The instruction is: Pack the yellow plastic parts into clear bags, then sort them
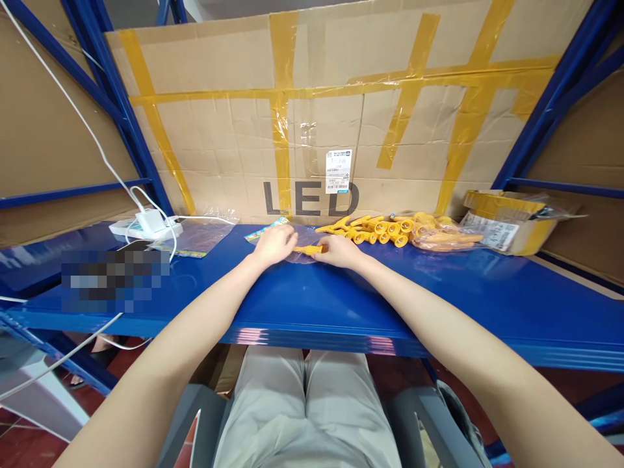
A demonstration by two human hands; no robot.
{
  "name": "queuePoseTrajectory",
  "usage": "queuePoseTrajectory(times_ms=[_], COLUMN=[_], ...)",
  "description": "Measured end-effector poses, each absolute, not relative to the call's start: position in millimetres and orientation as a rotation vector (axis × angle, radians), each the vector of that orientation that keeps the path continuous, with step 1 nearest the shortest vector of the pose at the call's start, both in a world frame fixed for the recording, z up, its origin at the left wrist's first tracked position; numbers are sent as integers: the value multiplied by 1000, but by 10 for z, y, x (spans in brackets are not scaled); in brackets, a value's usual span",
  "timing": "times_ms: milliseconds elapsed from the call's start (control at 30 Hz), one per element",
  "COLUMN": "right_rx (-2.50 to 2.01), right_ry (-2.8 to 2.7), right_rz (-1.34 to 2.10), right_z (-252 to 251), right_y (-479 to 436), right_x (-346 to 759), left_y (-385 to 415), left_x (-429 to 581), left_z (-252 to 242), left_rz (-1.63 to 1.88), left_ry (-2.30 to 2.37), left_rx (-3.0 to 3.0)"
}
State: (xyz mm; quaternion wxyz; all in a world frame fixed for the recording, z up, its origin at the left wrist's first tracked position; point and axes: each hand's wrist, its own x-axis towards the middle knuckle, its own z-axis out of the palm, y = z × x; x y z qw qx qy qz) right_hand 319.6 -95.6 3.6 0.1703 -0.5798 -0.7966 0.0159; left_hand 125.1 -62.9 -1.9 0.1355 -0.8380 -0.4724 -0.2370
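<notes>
Between my hands lies a slim yellow plastic piece [307, 249] with a wider end at the right. My left hand [275, 245] has its fingers closed at the thin left end. My right hand [340, 251] pinches the wider end, its fingertips partly hidden. Beneath the piece, a clear plastic bag [298, 258] is spread on the blue shelf top [302, 299]. A colourful printed strip [266, 229] shows behind my left hand. Just past my right hand is a pile of similar yellow pieces [383, 229] with round cup-like ends facing me.
A bag of yellow and orange pieces [446, 235] lies right of the pile, beside an open taped carton [511, 224]. At left are a white power strip [146, 226] with cables, another clear bag [199, 235] and a blurred dark object [114, 273]. Taped cardboard [234, 149] stands behind.
</notes>
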Motion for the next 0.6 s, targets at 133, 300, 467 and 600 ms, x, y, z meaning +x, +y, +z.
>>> queuePoseTrajectory(times_ms=[133,300,467,600], right_rx=[-1637,-1656,-1723,-1713], right_ry=[-2261,-2221,-2180,-2167], right_rz=[98,108,40,101], right_z=[29,55,77,88], right_y=[-952,-977,-979,-966], right_x=[3218,3203,3209,3234], left_y=[-451,-300,-293,-333], left_x=[902,585,616,659], left_z=[-4,-1,46,90], left_rz=[-605,-481,-616,-636], left_ry=[-1919,-2271,-2219,-2183], left_rx=[-2129,-2145,-2225,-2347])
